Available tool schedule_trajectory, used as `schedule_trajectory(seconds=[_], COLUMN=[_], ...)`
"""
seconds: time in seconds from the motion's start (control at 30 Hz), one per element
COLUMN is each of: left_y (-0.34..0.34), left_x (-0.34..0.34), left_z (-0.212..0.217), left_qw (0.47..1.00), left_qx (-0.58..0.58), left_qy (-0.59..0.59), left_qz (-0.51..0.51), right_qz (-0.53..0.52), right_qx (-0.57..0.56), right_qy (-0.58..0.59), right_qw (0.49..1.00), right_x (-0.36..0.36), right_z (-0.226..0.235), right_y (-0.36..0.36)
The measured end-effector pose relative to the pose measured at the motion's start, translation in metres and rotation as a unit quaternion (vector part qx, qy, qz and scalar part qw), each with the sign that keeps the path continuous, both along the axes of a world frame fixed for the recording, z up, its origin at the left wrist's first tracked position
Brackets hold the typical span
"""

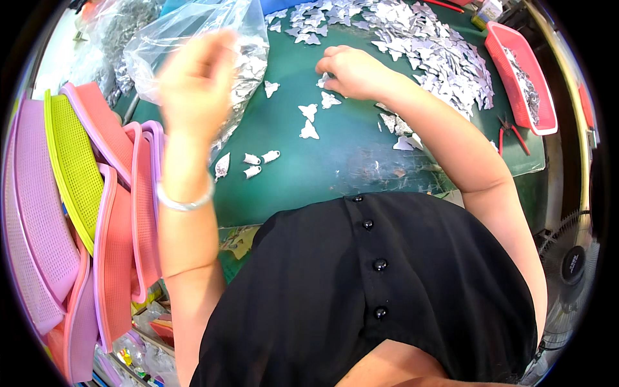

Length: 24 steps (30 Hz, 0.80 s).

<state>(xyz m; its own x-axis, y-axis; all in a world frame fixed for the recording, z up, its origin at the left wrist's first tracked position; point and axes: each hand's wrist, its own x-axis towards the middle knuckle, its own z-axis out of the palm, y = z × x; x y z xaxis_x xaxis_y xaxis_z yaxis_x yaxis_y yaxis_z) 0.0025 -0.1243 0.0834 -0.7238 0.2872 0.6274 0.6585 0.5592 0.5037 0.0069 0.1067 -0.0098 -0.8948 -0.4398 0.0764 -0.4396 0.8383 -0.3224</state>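
Observation:
My left hand (pixel 196 87), smeared by motion, is raised over a clear plastic bag (pixel 155 51) holding silver metal pieces. Whether its fingers hold anything cannot be made out. Out over the green table, the fingers of my right hand (pixel 351 72) are bent down and closed around a small silver butterfly-shaped piece (pixel 322 81), partly hidden by them. Several like pieces lie loose close by, among them a butterfly piece (pixel 309 130) and another butterfly piece (pixel 271 88). Beyond my right hand spreads a large pile of butterfly pieces (pixel 438 58).
Several small silver cup-like pieces (pixel 252 171) and a leaf-shaped piece (pixel 222 166) lie near the table's front left. A pink basket (pixel 547 116) with metal parts stands right, beside red-handled pliers (pixel 509 132). Stacked colourful baskets (pixel 48 200) crowd the left; a fan (pixel 572 264) is lower right.

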Motion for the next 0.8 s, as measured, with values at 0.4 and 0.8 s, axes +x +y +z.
schedule_trajectory(seconds=[0.4,0.8], left_y=[0.029,0.025], left_x=[0.006,0.003], left_z=[-0.107,-0.102], left_qw=[0.921,0.949], left_qx=[-0.381,-0.295], left_qy=[-0.06,-0.115], left_qz=[0.062,0.0], right_qz=[0.09,0.122], right_qx=[0.174,0.031], right_qy=[0.016,0.006], right_qw=[0.98,0.992], right_x=[0.001,0.008], right_z=[0.013,0.007], right_y=[-0.015,0.006])
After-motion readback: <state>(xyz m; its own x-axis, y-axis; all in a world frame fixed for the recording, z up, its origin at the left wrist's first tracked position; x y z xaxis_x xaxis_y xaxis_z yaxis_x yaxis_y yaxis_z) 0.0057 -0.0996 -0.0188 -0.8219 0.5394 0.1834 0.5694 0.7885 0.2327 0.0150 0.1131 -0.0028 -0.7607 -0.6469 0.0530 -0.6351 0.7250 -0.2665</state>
